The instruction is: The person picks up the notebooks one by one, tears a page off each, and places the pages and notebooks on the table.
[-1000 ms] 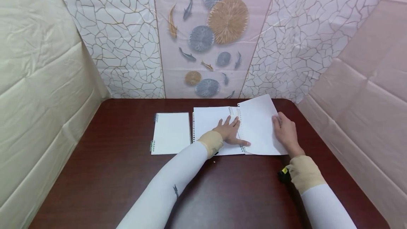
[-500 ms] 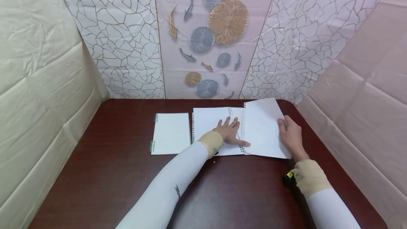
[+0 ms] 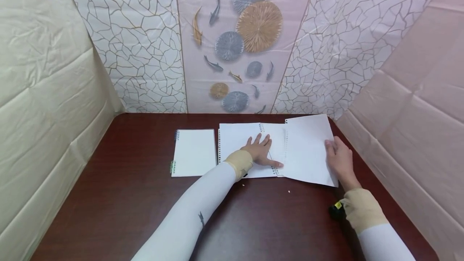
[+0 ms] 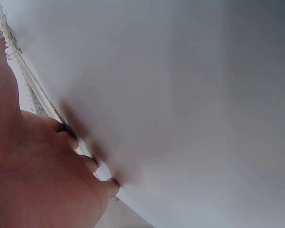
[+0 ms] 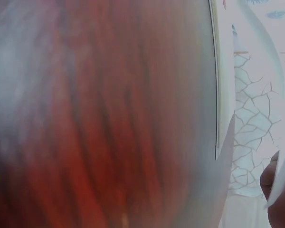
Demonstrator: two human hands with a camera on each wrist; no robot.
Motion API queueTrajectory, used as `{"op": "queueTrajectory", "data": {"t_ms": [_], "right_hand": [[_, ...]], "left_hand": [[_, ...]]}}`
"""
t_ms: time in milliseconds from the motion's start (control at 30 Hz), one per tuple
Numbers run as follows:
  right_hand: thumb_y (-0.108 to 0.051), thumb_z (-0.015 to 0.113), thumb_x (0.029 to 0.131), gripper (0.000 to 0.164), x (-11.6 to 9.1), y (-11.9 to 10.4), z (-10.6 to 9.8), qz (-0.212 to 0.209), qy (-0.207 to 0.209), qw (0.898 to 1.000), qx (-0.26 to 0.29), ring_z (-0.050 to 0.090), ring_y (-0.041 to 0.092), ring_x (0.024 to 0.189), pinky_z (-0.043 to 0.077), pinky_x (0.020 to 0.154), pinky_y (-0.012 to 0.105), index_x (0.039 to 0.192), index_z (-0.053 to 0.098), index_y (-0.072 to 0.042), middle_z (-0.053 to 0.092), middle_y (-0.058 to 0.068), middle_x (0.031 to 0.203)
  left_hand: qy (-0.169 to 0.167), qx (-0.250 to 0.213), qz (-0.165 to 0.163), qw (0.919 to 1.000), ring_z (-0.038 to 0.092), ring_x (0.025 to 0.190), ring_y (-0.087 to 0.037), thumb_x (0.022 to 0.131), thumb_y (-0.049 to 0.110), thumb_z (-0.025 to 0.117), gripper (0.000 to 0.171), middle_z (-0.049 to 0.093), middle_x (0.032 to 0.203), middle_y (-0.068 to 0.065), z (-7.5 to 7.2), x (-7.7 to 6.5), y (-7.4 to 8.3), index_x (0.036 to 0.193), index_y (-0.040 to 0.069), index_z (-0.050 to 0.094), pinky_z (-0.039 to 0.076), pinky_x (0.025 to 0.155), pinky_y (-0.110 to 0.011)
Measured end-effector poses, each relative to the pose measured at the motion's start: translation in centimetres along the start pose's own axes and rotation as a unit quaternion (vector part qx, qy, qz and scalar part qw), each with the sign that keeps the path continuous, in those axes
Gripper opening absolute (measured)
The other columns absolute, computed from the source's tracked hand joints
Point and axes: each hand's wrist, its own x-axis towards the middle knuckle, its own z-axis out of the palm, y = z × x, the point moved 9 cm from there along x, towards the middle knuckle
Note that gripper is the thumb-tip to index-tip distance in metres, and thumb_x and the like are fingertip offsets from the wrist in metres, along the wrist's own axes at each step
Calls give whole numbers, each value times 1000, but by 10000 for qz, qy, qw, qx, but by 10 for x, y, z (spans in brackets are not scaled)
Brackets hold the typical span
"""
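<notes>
A spiral notebook [image 3: 235,136] lies open at the back of the table, white pages on both sides of its wire binding. My left hand [image 3: 258,151] rests on it across the binding, fingers spread and thumb pointing right. In the left wrist view, that hand [image 4: 42,161] lies along the coil beside a white page. My right hand [image 3: 340,160] pinches the right edge of a loose white sheet [image 3: 308,148] whose left edge has a row of torn holes. This sheet overlaps the notebook's right page. The right wrist view catches fingers [image 5: 280,209] around the sheet's edge.
A smaller white notepad [image 3: 194,152] with blue and green coils lies left of the open notebook. Tiny paper scraps [image 3: 288,191] dot the dark red table [image 3: 253,220]. A patterned cloth backdrop [image 3: 232,71] rises behind the table's far edge.
My right hand has drawn the sheet rightward and slightly toward me, away from the binding. More of the page beneath shows. A scrap has appeared on the table. The left hand stays put.
</notes>
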Motion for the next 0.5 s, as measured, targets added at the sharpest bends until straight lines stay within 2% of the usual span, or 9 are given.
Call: {"op": "queueTrajectory", "data": {"t_ms": [100, 267, 367, 433, 500], "right_hand": [[-40, 40, 115, 50, 0, 4, -3, 104, -44, 9999, 102, 54, 49, 122, 43, 97, 66, 134, 53, 5, 59, 35, 126], [-41, 38, 115, 49, 0, 5, -6, 84, -94, 9997, 185, 52, 44, 107, 43, 88, 60, 130, 52, 3, 57, 31, 115], [-38, 36, 115, 51, 4, 1, -9, 55, -264, 9993, 260, 52, 47, 115, 43, 94, 63, 136, 49, 6, 56, 35, 125], [-35, 33, 114, 56, 8, -2, -12, 57, -472, 9984, 300, 48, 52, 130, 40, 104, 67, 147, 43, 10, 49, 40, 140], [-34, 32, 114, 57, 12, -5, -17, 64, -637, 9975, 283, 46, 53, 133, 39, 105, 67, 147, 40, 12, 46, 41, 143]], "left_hand": [[79, 13, -9, 10000, -12, 163, -21, 81, 98, 46, 124, -8, 178, 10, -3, -4, 1, 173, 25, 4, -2, 130, -48], [-58, -37, -1, 10000, -16, 162, -21, 80, 99, 44, 127, -12, 177, 10, -1, -6, 1, 172, 25, 0, -6, 130, -47], [-38, -59, 84, 9999, -13, 163, -24, 84, 95, 47, 123, -9, 178, 6, -8, -14, 3, 172, 21, 2, -4, 130, -48], [5, -110, 160, 9998, -9, 163, -26, 86, 92, 49, 121, -4, 179, 3, -14, -21, 5, 172, 18, 6, -1, 130, -50], [39, -134, 174, 9998, -6, 164, -26, 86, 92, 50, 120, -1, 179, 3, -16, -24, 6, 172, 19, 10, 2, 130, -51]]}}
